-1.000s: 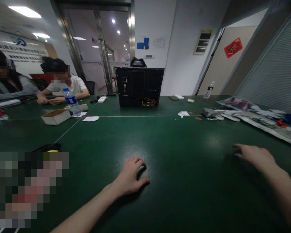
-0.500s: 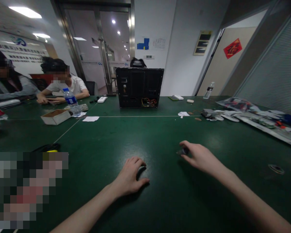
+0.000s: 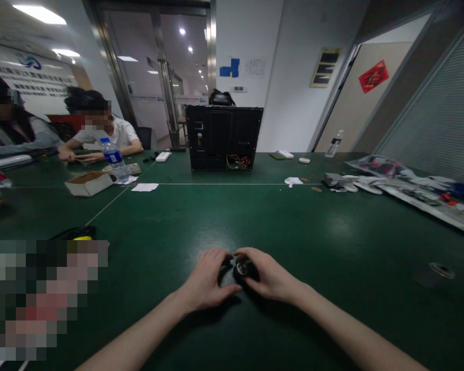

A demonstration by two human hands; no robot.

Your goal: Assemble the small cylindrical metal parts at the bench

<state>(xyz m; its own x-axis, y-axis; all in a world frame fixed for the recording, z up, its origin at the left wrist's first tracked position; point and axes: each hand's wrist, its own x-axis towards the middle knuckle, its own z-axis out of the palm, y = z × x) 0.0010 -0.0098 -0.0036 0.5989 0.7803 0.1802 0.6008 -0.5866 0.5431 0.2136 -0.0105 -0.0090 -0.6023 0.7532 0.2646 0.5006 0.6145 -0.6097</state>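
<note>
Both my hands meet on the green table [image 3: 294, 232] just in front of me. My left hand [image 3: 206, 281] rests with its fingers curled over a small dark thing that is mostly hidden under them. My right hand [image 3: 268, 278] touches the left one, its fingers pinched round a small dark round part [image 3: 242, 268] with a pale centre. A flat dark ring [image 3: 441, 268] lies alone on the table to the right, well away from my hands.
An open black computer case [image 3: 224, 136] stands at the table's far middle. Cardboard box [image 3: 88, 183], water bottle [image 3: 114, 159] and paper [image 3: 145, 187] lie far left, where two people sit. Bags and parts [image 3: 410, 185] pile up at the far right.
My right hand came in from the far right, carrying a small dark part, and now sits against my left hand. The left hand stayed in place.
</note>
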